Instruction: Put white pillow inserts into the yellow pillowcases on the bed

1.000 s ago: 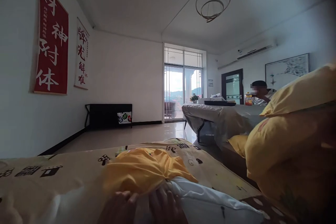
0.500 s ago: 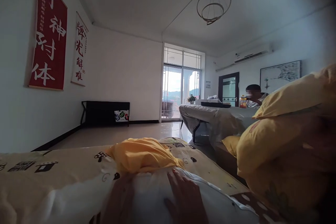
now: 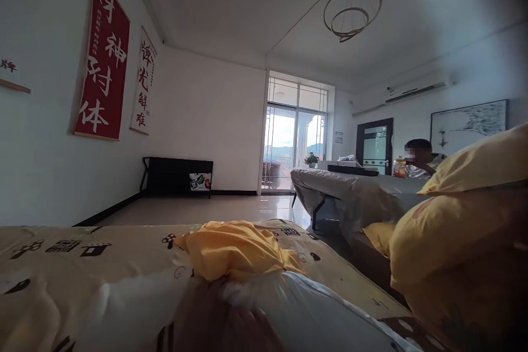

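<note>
A bunched yellow cloth (image 3: pixel 235 248) lies on a beige patterned cover (image 3: pixel 136 256), its near edge meeting a white pillow-like item (image 3: pixel 313 308). My left hand (image 3: pixel 204 308) is dark and blurred at the cloth's near edge, its fingers not clearly visible. On the white item lies my right hand (image 3: pixel 249 330), low in the picture and smeared by motion. Whether either hand grips the material cannot be made out.
Stacked yellow pillows (image 3: pixel 449 231) rise at the right. Behind them a person (image 3: pixel 418 159) sits beside a plastic-covered table (image 3: pixel 346 181). A black rack (image 3: pixel 177 176) stands against the far wall.
The view has turned left, shifting the room rightward. My right hand has moved lower and left over the white item. My left hand is nearer the yellow cloth.
</note>
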Motion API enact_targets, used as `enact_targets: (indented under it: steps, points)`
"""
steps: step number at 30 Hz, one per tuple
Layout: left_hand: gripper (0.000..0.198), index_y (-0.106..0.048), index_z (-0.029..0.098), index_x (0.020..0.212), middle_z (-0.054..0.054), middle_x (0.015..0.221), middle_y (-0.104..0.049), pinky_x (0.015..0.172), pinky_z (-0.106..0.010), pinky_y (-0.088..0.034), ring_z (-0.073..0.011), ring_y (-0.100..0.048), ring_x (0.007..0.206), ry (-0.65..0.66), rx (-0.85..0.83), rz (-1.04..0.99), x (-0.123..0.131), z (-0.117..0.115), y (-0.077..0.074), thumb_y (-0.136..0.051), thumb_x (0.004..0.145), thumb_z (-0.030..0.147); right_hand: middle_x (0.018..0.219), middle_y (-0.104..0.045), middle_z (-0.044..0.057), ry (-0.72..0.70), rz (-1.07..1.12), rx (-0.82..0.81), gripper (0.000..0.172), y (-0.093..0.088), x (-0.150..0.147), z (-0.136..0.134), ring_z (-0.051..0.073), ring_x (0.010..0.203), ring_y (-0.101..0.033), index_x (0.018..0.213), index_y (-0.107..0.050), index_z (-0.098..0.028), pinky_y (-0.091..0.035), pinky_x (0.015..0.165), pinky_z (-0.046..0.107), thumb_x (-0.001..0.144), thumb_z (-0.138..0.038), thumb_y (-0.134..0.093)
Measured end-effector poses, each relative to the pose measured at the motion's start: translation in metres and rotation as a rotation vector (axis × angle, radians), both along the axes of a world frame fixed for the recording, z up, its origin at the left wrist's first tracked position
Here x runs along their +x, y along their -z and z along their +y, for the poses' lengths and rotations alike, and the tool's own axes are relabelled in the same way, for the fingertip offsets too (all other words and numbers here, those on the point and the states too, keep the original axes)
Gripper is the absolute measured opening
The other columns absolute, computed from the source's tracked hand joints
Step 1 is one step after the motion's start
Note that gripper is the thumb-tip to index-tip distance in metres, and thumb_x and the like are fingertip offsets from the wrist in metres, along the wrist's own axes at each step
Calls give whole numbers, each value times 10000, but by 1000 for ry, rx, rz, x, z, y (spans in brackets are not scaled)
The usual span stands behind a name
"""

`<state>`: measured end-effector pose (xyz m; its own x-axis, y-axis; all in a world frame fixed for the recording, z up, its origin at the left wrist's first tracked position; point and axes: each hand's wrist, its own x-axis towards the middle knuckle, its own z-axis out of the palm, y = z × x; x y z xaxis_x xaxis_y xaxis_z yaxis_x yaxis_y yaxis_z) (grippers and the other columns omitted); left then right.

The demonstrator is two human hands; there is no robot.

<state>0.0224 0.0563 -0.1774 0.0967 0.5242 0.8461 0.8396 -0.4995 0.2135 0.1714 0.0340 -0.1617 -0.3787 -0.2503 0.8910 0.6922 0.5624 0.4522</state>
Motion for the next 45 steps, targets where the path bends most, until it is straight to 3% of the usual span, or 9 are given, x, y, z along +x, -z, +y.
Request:
enact_targets:
  steps: [6,9,12,15,21,25,31,39,45]
  points:
    - [295,-708,220,932,-37,870,-737,723,-293,-578,-178,-683,789,195,-187,-135,-25,4,-4,-420,894,271,576,-502,0,-6,-272,-233,261,-6,6,9,147,561,-435,604,-477,-196,-315,617,295,816,-61,-405]
    - [307,-670,215,1060,-33,1048,-714,856,-291,-550,-168,-671,941,197,-240,-185,-35,2,-5,-412,900,264,609,-515,6,-1,-346,-341,217,-6,-6,5,158,600,-445,615,-471,-196,-306,616,303,803,-90,-452]
    - [350,-603,248,1178,-13,1131,-683,890,-264,-525,-152,-654,994,146,-213,-48,-39,-1,-5,-425,878,222,592,-515,15,-4,-333,-287,213,1,-20,1,170,584,-433,622,-493,-196,-287,594,315,814,-119,-445]
    - [337,-655,269,1049,3,1007,-720,784,-254,-545,-157,-675,869,22,-182,94,-35,-1,-2,-445,822,138,584,-535,26,13,-286,-214,220,21,-32,5,176,567,-431,641,-535,-193,-274,582,321,822,-122,-432]
    - [397,-622,239,1073,-24,961,-716,704,-277,-508,-182,-668,816,-244,-84,162,-25,3,18,-443,779,41,722,-667,91,126,-302,-217,174,55,-40,16,238,743,-530,812,-670,-162,-342,794,392,823,-183,-498]
    - [355,-576,189,1109,-52,927,-700,683,-278,-488,-174,-651,768,-351,164,209,-30,4,20,-400,825,68,854,-693,122,193,-436,-421,254,38,-40,13,251,811,-552,984,-682,-132,-366,849,422,836,-270,-530]
    - [193,-570,171,945,-40,800,-651,613,-260,-458,-162,-607,707,-387,316,183,-42,-5,-5,-396,874,130,1049,-669,174,266,-540,-572,429,17,-51,21,266,995,-559,1148,-614,-33,-369,950,395,819,-299,-548]
    - [154,-554,176,810,-42,795,-613,659,-205,-449,-127,-582,752,-156,404,214,-45,-7,2,-443,851,78,1311,-534,163,169,-678,-741,630,16,-38,27,280,1212,-462,1294,-490,-33,-338,1037,385,813,-434,-561]
    - [173,-565,161,879,-49,790,-618,675,-223,-446,-121,-571,706,-70,448,250,-14,-9,13,-432,848,54,1092,-661,71,141,-540,-895,246,-1,-23,34,222,1039,-564,1090,-620,-182,-385,962,375,892,-265,-501]
